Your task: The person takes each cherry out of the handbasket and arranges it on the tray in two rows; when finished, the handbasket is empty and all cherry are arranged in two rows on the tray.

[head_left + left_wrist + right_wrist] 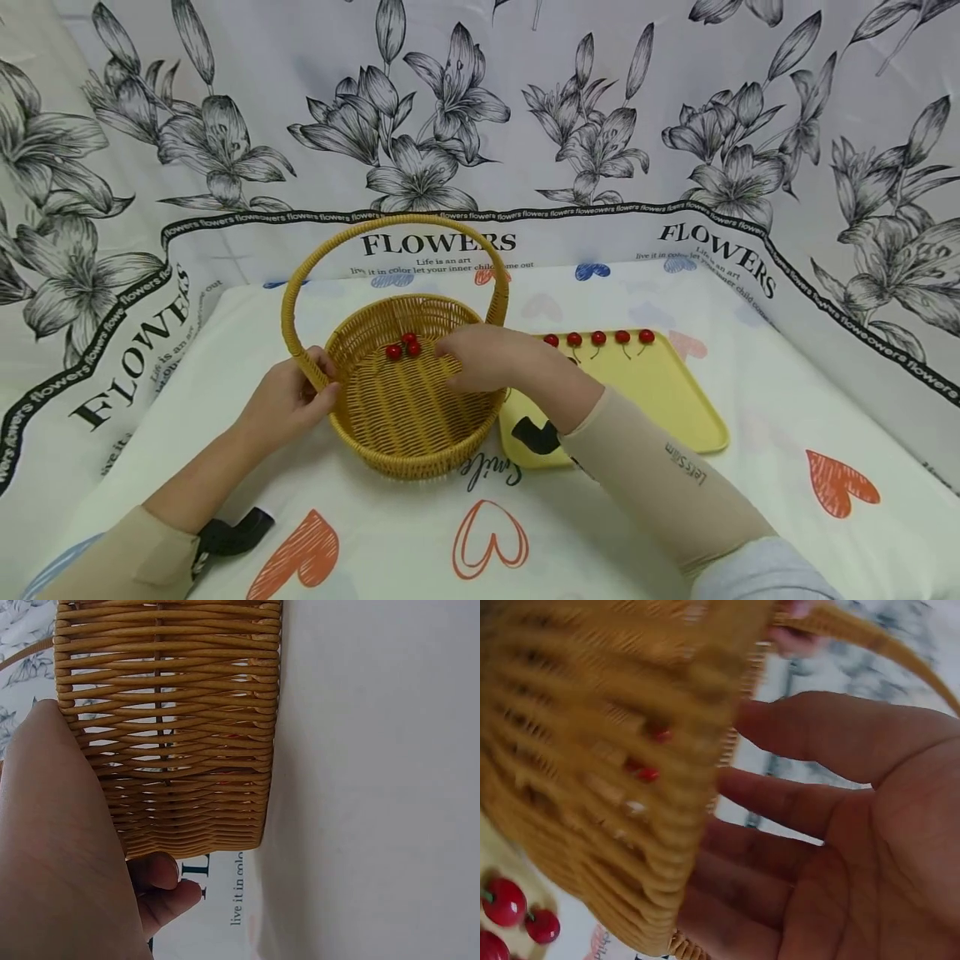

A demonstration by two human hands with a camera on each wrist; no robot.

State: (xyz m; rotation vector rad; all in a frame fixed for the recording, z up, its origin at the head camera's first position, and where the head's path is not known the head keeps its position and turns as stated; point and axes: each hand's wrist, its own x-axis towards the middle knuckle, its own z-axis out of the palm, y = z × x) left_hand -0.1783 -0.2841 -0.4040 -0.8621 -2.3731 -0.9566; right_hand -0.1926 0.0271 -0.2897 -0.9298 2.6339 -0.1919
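Note:
A yellow-brown woven basket (pixel 405 462) with a tall arched handle (pixel 390 221) stands on the cloth. Three red cherries (pixel 413 349) lie together on its floor toward the back. My left hand (pixel 288 400) grips the basket at its left side, where handle meets rim; the left wrist view shows this hand (pixel 60 847) against the outer weave. Over the basket's right rim reaches my right hand (pixel 487 358), fingers inside and pointing left. Its thumb and forefinger stand apart in the right wrist view, where the basket wall partly hides the fingertips of that hand (pixel 840 825).
Right of the basket lies a pale yellow tray (pixel 660 408), partly under the right forearm. Several stemmed cherries (pixel 597 337) line its far edge. White cloth with printed hearts (pixel 842 483) covers the table, and a flower-print curtain (pixel 555 183) rises behind.

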